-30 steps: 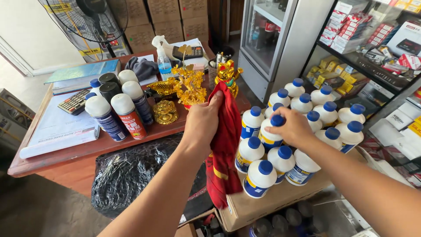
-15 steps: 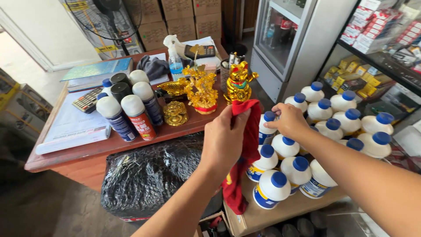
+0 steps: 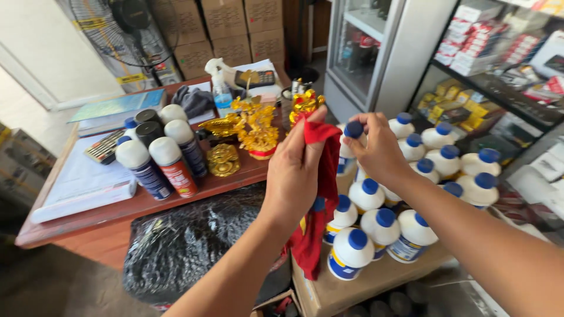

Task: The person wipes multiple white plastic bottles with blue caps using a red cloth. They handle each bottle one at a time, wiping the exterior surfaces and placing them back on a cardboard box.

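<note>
**Red cloth and a white bottle, held up over the box**

The left hand (image 3: 296,170) grips a red cloth (image 3: 317,199) near its top edge, fingers closed around a bunched fold, and the rest of the cloth hangs straight down — its long axis runs vertically, the loose end dangling in front of the cardboard box (image 3: 352,287). The right hand (image 3: 379,149) is just beside it, to the right, fingers closed around the neck of a white bottle with a blue cap (image 3: 351,141); thumb and forefinger pinch close under the cap. The bottle stands roughly upright, its lower body hidden behind the cloth. The two hands are nearly touching, with the top of the cloth pressed against the bottle's left side, so the cloth lies directly between the left palm and the bottle.

Below and to the right, a cluster of matching white bottles (image 3: 411,194) with blue caps stands upright on the box, packed close together. The held one is raised above its neighbours, at the left edge of the group.

To the left, the wooden tabletop (image 3: 117,211) carries spray cans (image 3: 155,155) with white and black caps, gold ornaments (image 3: 255,126), a spray bottle, a calculator and a stack of papers. A black plastic sack (image 3: 188,240) bulges below the edge of the tabletop — well apart from both hands.
</note>
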